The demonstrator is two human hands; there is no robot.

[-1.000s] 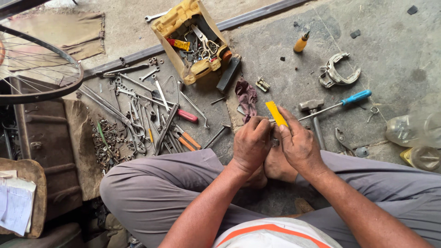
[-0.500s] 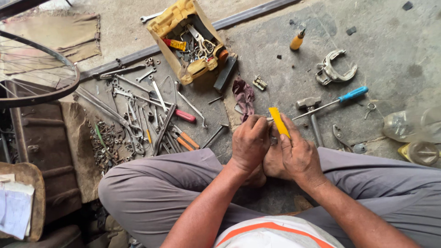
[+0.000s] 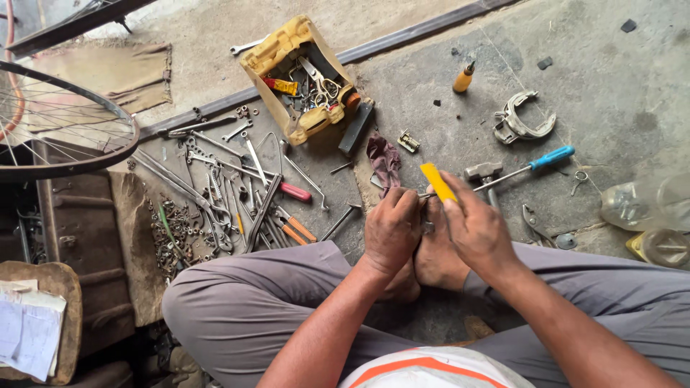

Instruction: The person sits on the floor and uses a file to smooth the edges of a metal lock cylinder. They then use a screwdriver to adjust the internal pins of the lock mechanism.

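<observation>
On cracked concrete floor, right hand holding yellow-handled tool, scattered wrenches.

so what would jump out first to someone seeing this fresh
The two hands at the centre: the right hand grips a yellow-handled tool while the left hand pinches a small part beside it. To their left lies a spread of wrenches and screwdrivers, with a yellow tool box above it.

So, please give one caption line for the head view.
Seated on the floor, left hand steadies a small part while right hand holds a yellow tool.
</observation>
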